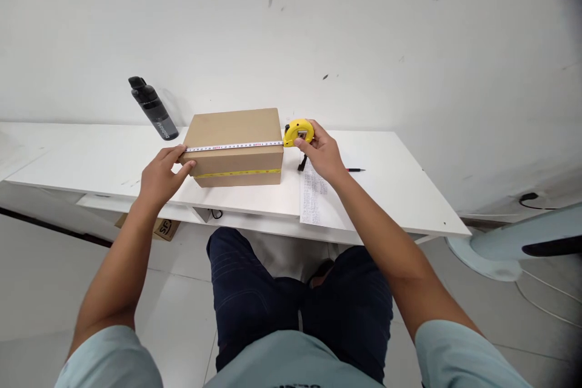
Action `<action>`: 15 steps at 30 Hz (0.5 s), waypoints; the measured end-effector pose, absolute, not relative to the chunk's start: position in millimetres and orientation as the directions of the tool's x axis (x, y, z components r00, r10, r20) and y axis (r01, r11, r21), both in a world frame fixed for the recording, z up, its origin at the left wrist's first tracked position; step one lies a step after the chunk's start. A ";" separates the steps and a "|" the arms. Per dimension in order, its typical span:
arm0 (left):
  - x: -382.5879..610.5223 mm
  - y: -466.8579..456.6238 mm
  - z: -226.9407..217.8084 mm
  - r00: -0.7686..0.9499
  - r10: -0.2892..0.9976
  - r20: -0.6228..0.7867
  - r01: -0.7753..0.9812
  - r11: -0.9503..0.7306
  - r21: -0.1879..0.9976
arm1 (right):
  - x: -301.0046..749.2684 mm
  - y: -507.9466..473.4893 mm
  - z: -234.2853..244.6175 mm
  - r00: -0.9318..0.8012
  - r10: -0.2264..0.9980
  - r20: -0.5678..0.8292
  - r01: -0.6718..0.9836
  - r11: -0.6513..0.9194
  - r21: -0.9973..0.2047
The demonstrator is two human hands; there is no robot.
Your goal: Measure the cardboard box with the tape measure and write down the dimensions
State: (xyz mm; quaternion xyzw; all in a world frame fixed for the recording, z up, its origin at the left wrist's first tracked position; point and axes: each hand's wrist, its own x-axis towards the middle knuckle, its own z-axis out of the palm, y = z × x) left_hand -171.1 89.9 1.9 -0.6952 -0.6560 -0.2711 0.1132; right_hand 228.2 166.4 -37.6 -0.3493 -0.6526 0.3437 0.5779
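Note:
A brown cardboard box (234, 127) with a yellow tape stripe along its front sits on the white table (113, 160). A white measuring tape blade (234, 146) runs along the box's top front edge. My left hand (161, 176) pinches the blade's end against the box's left corner. My right hand (321, 151) grips the yellow tape measure case (299, 131) just beyond the box's right corner.
A dark water bottle (153, 108) stands at the back left by the wall. A sheet of written paper (316, 200) lies under my right wrist, and a pen (356, 170) lies to its right. A pale fan base (500, 248) stands on the floor at right.

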 end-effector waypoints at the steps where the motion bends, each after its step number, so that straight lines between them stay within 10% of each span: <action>1: -171.0 87.0 2.5 -0.008 0.852 0.523 0.975 -0.109 0.193 | 229.3 164.2 -35.8 -0.100 0.853 0.513 0.060 0.520 -0.852; 15: -166.6 102.6 -0.9 -0.064 0.874 0.482 0.928 -0.126 0.351 | 226.6 162.6 -33.7 -0.074 0.863 0.500 0.048 0.504 -0.863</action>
